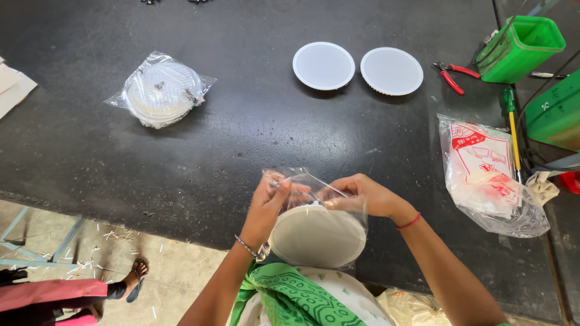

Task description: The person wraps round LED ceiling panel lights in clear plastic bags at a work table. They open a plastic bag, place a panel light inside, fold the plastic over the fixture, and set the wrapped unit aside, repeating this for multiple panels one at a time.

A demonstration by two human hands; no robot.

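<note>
Near the front edge of the dark table (229,139), both hands hold a clear plastic bag (302,184) with a white round disc (317,235) partly inside it. My left hand (269,202) pinches the bag's left side at its mouth. My right hand (362,194) grips the bag's right side at the disc's upper rim. The disc's lower part sticks out toward my body.
A bagged white round part (162,90) lies at the back left. Two white discs (324,65) (391,70) lie at the back centre. Red pliers (454,75), green bins (519,48), a screwdriver (512,130) and a printed plastic packet (486,172) are on the right. Another person's sandalled foot (134,281) is on the floor.
</note>
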